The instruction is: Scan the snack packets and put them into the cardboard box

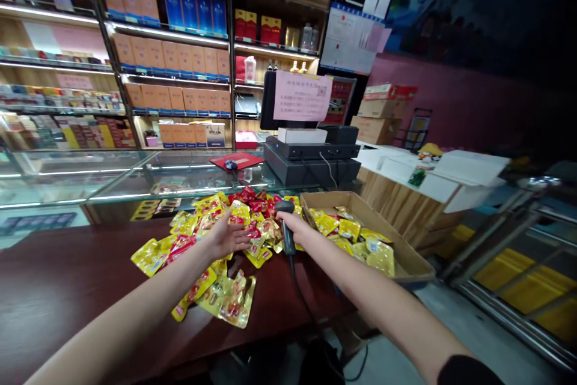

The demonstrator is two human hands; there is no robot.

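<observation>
The left hand (pixel 228 238) is hovering open, palm tilted and fingers apart, at the heap of snack packets (pixel 193 226) left of the cardboard box (pixel 396 226); whether it is touching them is unclear. Just left of the box, the right hand (pixel 292 224) is gripping a black scanner (pixel 287 241). The heap is lying on the worktop (pixel 81 295), and yellow packets (pixel 349 229) are lying inside the box. Beyond the box, a monitor (pixel 268 103) is bearing a pink sheet (pixel 300 100).
</observation>
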